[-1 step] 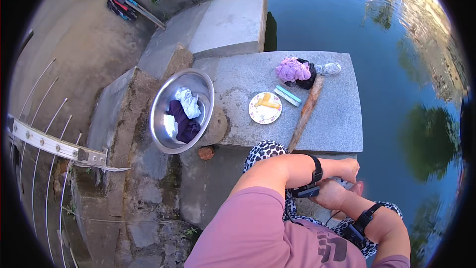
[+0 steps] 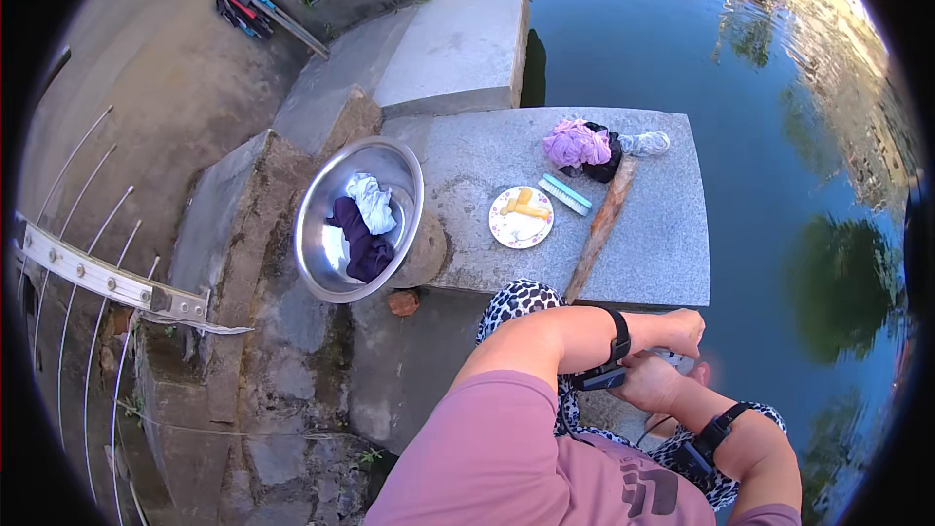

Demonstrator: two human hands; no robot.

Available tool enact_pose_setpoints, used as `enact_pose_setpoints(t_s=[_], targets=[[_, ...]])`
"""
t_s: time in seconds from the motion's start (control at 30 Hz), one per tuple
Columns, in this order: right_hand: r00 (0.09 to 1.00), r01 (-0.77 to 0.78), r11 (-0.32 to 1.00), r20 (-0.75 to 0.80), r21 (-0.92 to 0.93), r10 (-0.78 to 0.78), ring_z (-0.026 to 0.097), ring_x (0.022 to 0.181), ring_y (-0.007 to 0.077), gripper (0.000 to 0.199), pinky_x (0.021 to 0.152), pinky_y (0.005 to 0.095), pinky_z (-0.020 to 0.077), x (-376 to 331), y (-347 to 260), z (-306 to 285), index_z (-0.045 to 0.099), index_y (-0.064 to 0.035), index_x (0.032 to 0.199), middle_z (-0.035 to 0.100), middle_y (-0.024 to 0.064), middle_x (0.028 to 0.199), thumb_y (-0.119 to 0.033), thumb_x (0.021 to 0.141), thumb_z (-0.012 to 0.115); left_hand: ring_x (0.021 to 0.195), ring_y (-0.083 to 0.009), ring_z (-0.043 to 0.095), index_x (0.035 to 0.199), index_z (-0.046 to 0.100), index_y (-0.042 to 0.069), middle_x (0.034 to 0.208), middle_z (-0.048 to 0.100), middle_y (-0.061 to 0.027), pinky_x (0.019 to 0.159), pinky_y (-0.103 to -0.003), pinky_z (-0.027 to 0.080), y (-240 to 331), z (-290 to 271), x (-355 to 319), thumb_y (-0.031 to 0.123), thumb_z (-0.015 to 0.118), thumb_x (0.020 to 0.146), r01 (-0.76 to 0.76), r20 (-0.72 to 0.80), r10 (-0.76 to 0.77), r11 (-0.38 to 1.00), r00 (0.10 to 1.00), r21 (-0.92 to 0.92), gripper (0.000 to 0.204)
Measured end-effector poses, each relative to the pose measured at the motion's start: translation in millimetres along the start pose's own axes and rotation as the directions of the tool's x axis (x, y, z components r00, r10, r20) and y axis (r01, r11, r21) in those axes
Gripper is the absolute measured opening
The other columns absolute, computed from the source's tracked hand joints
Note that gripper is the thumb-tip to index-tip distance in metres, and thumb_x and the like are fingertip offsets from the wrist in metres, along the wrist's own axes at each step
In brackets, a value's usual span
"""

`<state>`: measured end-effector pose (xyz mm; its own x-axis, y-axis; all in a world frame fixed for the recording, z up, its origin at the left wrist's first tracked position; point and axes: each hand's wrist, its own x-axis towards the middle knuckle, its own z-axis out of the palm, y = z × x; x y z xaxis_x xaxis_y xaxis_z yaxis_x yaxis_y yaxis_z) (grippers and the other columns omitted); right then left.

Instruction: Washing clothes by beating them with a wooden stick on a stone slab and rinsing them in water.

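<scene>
My left arm reaches across in front of me, and my left hand (image 2: pixel 685 331) is curled closed above the edge by the water. Whatever it may hold is hidden. Just below it, my right hand (image 2: pixel 651 382) is bent inward with closed fingers, close to the black strap (image 2: pixel 620 333) and small black device (image 2: pixel 599 378) on my left forearm. What those fingers grip, if anything, does not show. A second strapped device (image 2: pixel 697 458) sits on my right forearm. My knees in spotted trousers (image 2: pixel 523 297) are beneath my arms.
On the stone slab (image 2: pixel 467 151) lie a wooden stick (image 2: pixel 604 224), a brush (image 2: pixel 565 195), a plate (image 2: pixel 516 239) with yellowish bars, and a purple cloth bundle (image 2: pixel 575 143) beside black cloth. A metal basin (image 2: pixel 304 234) of clothes stands left. Water (image 2: pixel 760 156) borders the slab's right.
The view has shifted very slightly, so the slab and its things sit a little lower. Both hands keep nearly the same pose.
</scene>
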<state>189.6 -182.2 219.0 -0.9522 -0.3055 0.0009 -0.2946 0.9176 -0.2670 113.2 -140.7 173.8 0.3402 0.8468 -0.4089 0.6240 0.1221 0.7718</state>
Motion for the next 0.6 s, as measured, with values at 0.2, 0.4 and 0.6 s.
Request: enact_pose_setpoints(t_s=[0.2,0.4,0.6], targets=[[0.871,-0.212,0.963,-0.479,-0.167,0.109,0.056,0.102,0.0229,0.023,0.095,0.0378,0.0409,-6.6,-1.1,-102.9,0.06,-0.0153,0.092,0.058,0.0046,0.106,-0.02,0.071,0.066,0.071,-0.0163,0.063,0.096,0.057,0.002,0.086,0.062,-0.007,0.055,-0.033,0.053,-4.2,-137.8,-60.5,0.052,0.062,0.086,-0.002,0.085,0.086,0.71,0.993,-0.704,0.051],[0.087,0.184,0.329,-0.348,0.926,0.933,0.061,0.096,0.02,0.035,0.083,0.0341,0.0508,-42.9,38.3,-110.2,0.051,-0.0056,0.113,0.06,0.0101,0.109,-0.029,0.089,0.063,0.082,-0.0173,0.065,0.102,0.057,0.009,0.094,0.063,-0.0042,0.06,-0.034,0.056,12.8,-158.3,-100.1,0.04,0.066,0.086,-0.146,-0.139,0.056,0.56,0.989,-0.815,0.036],[0.24,0.178,-0.378,0.332,0.909,0.912,0.065,0.073,0.0189,0.055,0.052,0.033,0.0545,-56.7,45.0,-92.8,0.048,-0.0076,0.123,0.063,0.0103,0.095,-0.055,0.096,0.036,0.086,-0.0132,0.063,0.112,0.05,0.007,0.098,0.061,-0.0073,0.063,-0.029,0.055,44.5,-158.4,-133.7,0.03,0.068,0.085,-0.284,-0.4,-0.012,0.685,0.916,-0.671,0.04]])
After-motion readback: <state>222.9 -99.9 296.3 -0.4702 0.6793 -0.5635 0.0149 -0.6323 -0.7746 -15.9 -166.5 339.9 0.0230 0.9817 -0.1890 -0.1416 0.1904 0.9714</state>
